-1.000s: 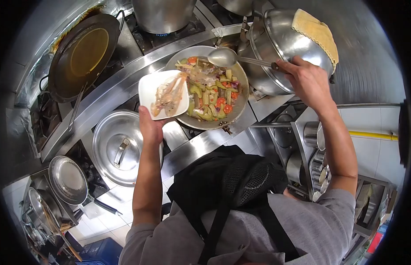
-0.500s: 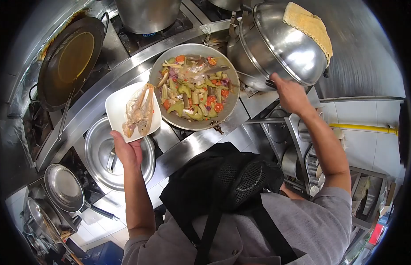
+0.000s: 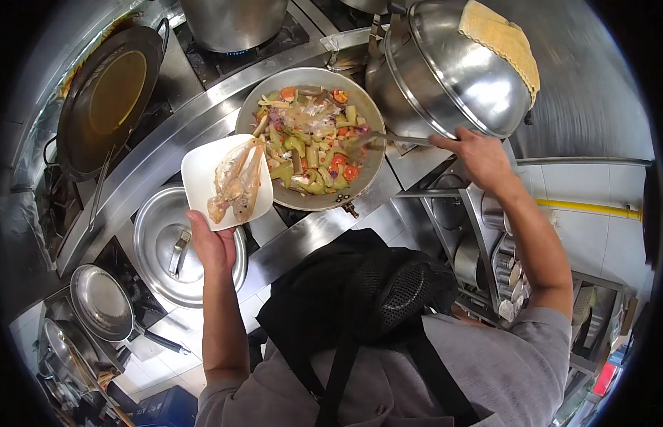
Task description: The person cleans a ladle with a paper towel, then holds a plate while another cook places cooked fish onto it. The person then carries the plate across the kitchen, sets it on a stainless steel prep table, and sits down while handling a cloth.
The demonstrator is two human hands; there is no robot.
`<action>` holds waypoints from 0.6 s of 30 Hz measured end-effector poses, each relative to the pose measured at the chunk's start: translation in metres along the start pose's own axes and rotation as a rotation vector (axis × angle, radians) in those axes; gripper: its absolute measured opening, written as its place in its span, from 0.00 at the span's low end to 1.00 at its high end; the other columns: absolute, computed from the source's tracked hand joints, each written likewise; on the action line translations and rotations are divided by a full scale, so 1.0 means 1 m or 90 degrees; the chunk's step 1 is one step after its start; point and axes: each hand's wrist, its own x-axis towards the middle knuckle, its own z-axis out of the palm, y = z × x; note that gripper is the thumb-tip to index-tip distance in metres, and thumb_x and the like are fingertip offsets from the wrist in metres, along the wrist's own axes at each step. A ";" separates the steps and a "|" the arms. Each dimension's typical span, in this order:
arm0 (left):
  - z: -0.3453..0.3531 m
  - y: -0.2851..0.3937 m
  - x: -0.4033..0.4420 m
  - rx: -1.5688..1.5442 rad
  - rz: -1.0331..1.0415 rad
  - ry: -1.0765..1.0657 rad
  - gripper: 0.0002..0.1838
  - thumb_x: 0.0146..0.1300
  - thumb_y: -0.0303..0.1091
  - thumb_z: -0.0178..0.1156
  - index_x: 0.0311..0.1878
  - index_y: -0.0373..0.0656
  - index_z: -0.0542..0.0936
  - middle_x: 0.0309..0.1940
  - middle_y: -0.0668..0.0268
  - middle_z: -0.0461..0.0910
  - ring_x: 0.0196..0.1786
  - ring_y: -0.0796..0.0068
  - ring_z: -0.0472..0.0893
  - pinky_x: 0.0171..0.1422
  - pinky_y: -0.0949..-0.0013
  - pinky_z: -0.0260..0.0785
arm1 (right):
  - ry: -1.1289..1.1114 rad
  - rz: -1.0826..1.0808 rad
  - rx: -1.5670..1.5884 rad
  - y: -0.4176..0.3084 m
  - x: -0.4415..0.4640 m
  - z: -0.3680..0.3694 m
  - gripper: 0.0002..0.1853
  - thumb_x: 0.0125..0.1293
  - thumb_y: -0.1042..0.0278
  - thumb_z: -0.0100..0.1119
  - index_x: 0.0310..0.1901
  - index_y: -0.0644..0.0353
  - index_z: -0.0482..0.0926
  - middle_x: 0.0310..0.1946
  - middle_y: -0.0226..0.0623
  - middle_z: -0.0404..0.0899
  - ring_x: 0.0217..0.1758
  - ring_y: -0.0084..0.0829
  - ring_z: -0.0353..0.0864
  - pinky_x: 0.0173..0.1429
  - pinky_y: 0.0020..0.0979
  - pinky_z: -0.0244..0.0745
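Note:
My left hand [image 3: 212, 242] grips the near edge of a white square plate [image 3: 196, 167], thumb along its rim. Pale pieces of fish [image 3: 235, 185], with what looks like a head and tail, lie on it. The plate overlaps the left rim of a wide pan [image 3: 274, 85] full of chopped vegetables [image 3: 314, 160]: green, orange and purple bits, with a whitish piece near the top. My right hand [image 3: 476, 156] is closed round the handle of a long metal cooking spoon [image 3: 403, 139]. Its blurred head rests among the vegetables at the pan's right side.
A domed steel lid [image 3: 481, 71] with a yellow cloth [image 3: 499, 39] stands at the upper right. A tall pot [image 3: 235, 25] sits over a lit blue flame. A wok [image 3: 107, 107] with oil, a handled lid [image 3: 157, 260] and a frying pan [image 3: 102, 302] are on the left.
The plate has shifted slightly right, further over the pan's rim. The spoon has swung down and right through the vegetables, and my right hand has moved a little right.

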 end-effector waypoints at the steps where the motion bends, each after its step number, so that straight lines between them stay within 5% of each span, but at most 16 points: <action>1: 0.000 0.000 -0.001 -0.007 0.000 -0.007 0.34 0.78 0.57 0.40 0.73 0.38 0.60 0.68 0.53 0.70 0.66 0.56 0.76 0.65 0.47 0.75 | -0.029 0.001 -0.011 0.004 -0.004 -0.006 0.35 0.61 0.76 0.50 0.68 0.30 0.72 0.37 0.38 0.76 0.38 0.41 0.84 0.41 0.42 0.82; 11: -0.002 -0.004 0.001 -0.013 0.013 -0.011 0.34 0.77 0.59 0.41 0.72 0.39 0.62 0.67 0.55 0.72 0.65 0.57 0.77 0.65 0.47 0.75 | 0.000 0.134 0.062 -0.023 0.023 0.011 0.36 0.63 0.77 0.49 0.71 0.30 0.68 0.40 0.40 0.76 0.42 0.43 0.85 0.42 0.43 0.84; 18: 0.010 0.003 -0.002 -0.008 0.011 -0.003 0.34 0.78 0.57 0.40 0.73 0.38 0.60 0.68 0.54 0.69 0.67 0.57 0.75 0.68 0.47 0.73 | 0.075 0.078 0.030 -0.022 0.032 0.021 0.31 0.64 0.74 0.51 0.68 0.30 0.73 0.40 0.37 0.73 0.45 0.38 0.81 0.42 0.40 0.84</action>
